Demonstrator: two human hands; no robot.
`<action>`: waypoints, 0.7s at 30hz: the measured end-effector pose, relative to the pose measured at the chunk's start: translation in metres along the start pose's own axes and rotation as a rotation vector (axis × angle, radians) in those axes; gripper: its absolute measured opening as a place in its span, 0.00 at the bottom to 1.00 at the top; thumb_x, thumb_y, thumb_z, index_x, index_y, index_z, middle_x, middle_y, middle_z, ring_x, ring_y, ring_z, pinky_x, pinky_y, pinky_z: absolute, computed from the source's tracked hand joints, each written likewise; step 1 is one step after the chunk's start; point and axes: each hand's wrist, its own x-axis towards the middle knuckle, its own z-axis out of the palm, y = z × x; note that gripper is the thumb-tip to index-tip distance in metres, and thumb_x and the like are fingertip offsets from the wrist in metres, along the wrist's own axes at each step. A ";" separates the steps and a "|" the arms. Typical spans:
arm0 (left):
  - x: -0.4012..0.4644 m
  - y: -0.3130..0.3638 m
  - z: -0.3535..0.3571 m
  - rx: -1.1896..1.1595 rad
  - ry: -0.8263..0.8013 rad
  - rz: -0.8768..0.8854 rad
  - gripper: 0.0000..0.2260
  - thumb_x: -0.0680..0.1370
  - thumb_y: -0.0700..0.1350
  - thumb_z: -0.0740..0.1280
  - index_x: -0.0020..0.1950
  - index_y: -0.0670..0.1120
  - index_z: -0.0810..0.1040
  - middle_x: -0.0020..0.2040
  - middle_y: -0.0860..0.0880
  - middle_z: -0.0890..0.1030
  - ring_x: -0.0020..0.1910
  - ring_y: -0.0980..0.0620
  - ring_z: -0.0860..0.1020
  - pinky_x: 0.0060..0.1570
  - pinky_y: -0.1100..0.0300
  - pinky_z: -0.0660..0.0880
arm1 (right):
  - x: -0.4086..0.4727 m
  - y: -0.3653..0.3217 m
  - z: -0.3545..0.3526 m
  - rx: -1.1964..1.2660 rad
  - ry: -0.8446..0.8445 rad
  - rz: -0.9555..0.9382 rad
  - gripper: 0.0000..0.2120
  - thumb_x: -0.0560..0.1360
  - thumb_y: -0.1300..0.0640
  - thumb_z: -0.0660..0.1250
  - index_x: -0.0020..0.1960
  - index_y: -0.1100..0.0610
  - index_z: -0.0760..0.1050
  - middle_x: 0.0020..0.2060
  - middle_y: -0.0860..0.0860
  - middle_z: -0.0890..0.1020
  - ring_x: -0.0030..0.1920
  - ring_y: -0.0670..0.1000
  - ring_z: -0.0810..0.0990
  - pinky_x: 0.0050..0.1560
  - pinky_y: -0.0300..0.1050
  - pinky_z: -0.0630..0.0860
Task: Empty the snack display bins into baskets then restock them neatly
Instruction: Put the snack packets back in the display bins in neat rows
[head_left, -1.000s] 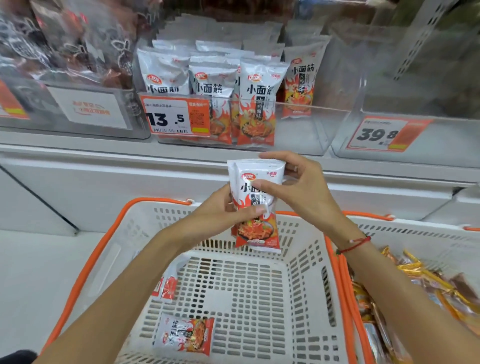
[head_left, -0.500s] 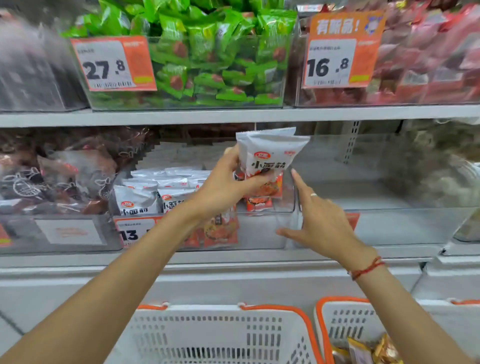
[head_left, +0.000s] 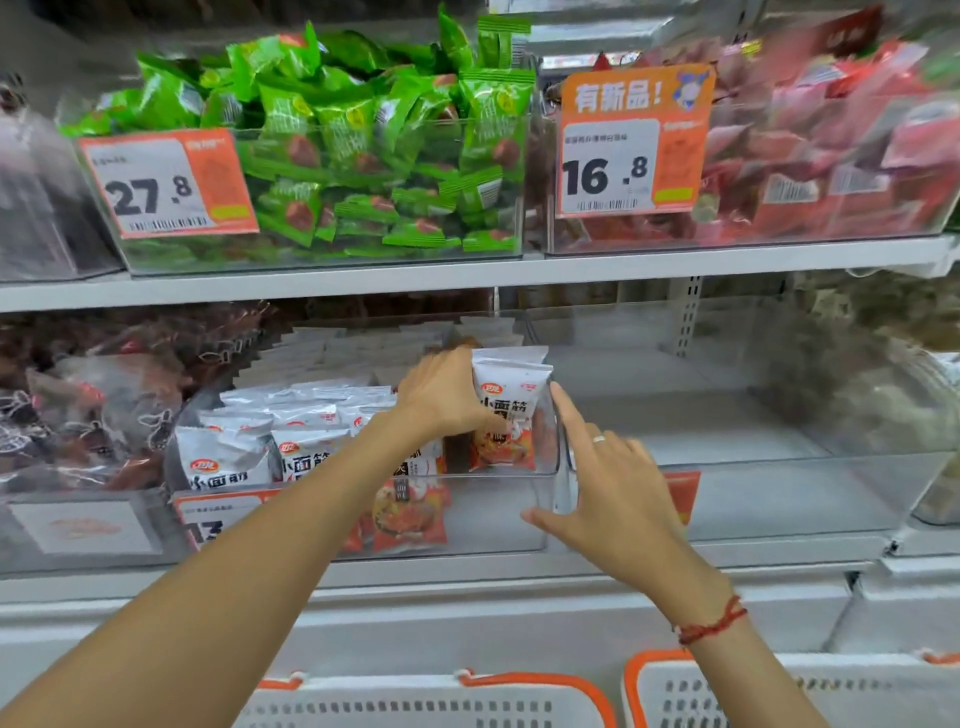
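— Where's the packet she's putting back?

— The white and red snack packet (head_left: 511, 415) stands upright inside the clear bin (head_left: 488, 525) on the lower shelf, at the right end, just behind the bin's front wall. There looks to be a second packet right behind it.

— Who's got hold of it?

— The left hand (head_left: 447, 397). Fingers and thumb are curled round the packet's left edge, gripping it from the side.

— And the other hand?

— The right hand (head_left: 608, 483) holds nothing. Its fingers are spread and fairly straight, forefinger up beside the bin's right corner, thumb out near the front wall. Whether it actually touches the plastic, I can't tell.

— What else is in that bin?

— More of the same packets (head_left: 270, 447) stacked in rows to the left, with a price tag (head_left: 218, 519) on the front.

— Around it?

— A bare clear bin (head_left: 779, 488) to the right, green packets (head_left: 374, 145) in the bin above, and the rims of two white baskets (head_left: 431, 701) with orange trim down near us.
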 end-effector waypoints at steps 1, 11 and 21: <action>0.002 0.000 -0.001 0.001 0.009 0.003 0.36 0.61 0.61 0.79 0.62 0.50 0.68 0.53 0.50 0.78 0.55 0.45 0.77 0.49 0.52 0.75 | 0.000 0.000 0.000 0.001 0.010 0.000 0.58 0.65 0.32 0.71 0.79 0.50 0.38 0.47 0.47 0.78 0.48 0.50 0.76 0.51 0.43 0.67; 0.022 0.003 -0.002 0.196 -0.044 0.240 0.32 0.70 0.57 0.75 0.71 0.56 0.65 0.68 0.50 0.74 0.65 0.44 0.73 0.58 0.51 0.72 | -0.001 0.001 0.003 -0.011 0.017 0.003 0.57 0.65 0.32 0.71 0.79 0.51 0.41 0.49 0.47 0.79 0.49 0.50 0.77 0.53 0.44 0.69; -0.038 -0.008 -0.023 0.108 0.374 0.313 0.22 0.76 0.53 0.69 0.68 0.50 0.72 0.66 0.51 0.75 0.66 0.48 0.69 0.61 0.52 0.65 | 0.001 0.004 0.008 -0.019 0.029 -0.020 0.55 0.66 0.33 0.71 0.79 0.54 0.46 0.72 0.53 0.65 0.71 0.54 0.65 0.69 0.52 0.63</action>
